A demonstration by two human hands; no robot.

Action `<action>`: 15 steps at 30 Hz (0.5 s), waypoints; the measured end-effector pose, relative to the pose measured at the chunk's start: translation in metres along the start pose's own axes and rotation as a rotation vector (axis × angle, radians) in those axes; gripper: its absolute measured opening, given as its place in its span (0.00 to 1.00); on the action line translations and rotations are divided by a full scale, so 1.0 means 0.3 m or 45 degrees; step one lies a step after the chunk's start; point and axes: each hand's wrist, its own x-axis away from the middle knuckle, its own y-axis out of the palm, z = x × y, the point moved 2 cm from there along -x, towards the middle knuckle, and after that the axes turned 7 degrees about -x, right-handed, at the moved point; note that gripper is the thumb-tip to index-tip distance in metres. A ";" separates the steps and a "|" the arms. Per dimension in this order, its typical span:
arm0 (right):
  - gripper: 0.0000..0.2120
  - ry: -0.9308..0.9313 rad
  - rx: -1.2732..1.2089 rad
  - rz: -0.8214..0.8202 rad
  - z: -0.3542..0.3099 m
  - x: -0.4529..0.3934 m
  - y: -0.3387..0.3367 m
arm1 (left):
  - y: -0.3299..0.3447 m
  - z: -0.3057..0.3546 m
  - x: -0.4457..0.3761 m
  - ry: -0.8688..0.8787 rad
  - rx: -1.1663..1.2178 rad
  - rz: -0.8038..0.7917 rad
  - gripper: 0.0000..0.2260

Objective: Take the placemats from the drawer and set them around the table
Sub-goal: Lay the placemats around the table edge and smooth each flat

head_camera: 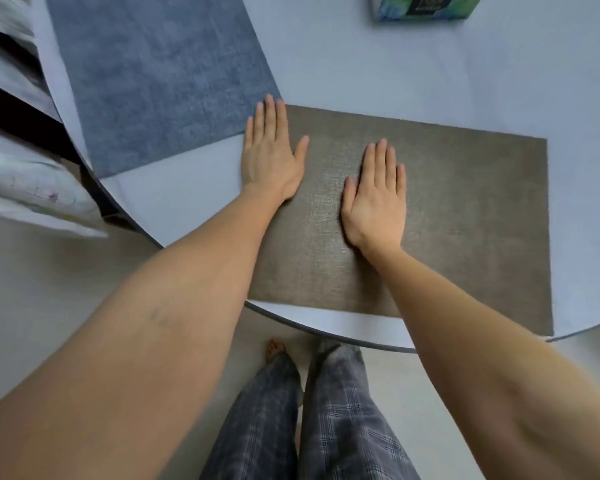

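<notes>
Now both hands — left hand [269, 157], right hand [374, 199] — fingers straight, together, flat on brown placemat [465, 220]: press evenly, square it beside blue placemat [160, 74] beyond left fingertips.

Bare forearms with no sleeves, loose grey plaid trousers [312, 420], and a bare foot [274, 348].

Light: soft and even, a bit cool and bluish, not very bright.
Shadows: faint ones under my left hand [269, 157] and my right hand [374, 199].
Shine: a pale glow on the brown placemat [465, 220] between my hands.
Blur: the pillow [32, 188] at the left edge is smeared, and the tissue box [426, 6] at the top is fuzzy.
Bending: the round table [361, 64] edge curves and my arms look huge near the bottom.
</notes>
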 end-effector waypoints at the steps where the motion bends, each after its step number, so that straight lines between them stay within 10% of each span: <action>1: 0.29 0.002 0.001 0.007 -0.001 0.004 0.000 | -0.004 -0.007 0.006 -0.034 -0.010 -0.004 0.31; 7: 0.29 -0.006 0.024 0.030 -0.003 0.005 0.009 | -0.015 0.050 0.001 0.570 -0.175 0.006 0.26; 15: 0.28 0.002 -0.002 0.043 -0.003 0.003 0.002 | -0.004 -0.022 0.081 0.037 -0.037 0.043 0.29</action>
